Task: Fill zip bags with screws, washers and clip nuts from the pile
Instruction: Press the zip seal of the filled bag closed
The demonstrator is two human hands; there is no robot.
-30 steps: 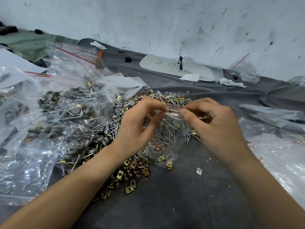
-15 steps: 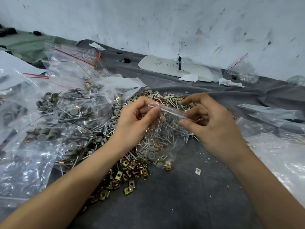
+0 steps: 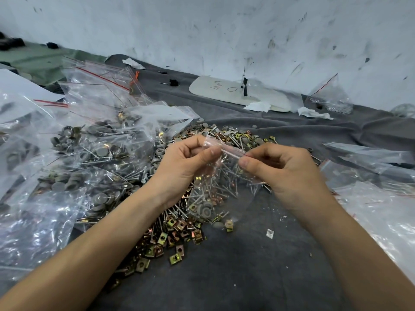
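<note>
Both grips pinch one strip: the left hand [image 3: 179,162] and right hand [image 3: 287,169] hold the mouth of a zip bag [image 3: 224,185] above mid-cloth. Filled bags [image 3: 89,153] heap along the grey cloth's [image 3: 247,277] left edge. A big loose pile [image 3: 175,230] is left to bag. This bag looks loaded and ready for sealing.

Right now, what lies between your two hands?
The head view shows the zip bag stretched between left hand and right hand, its top edge pinched by both.
</note>
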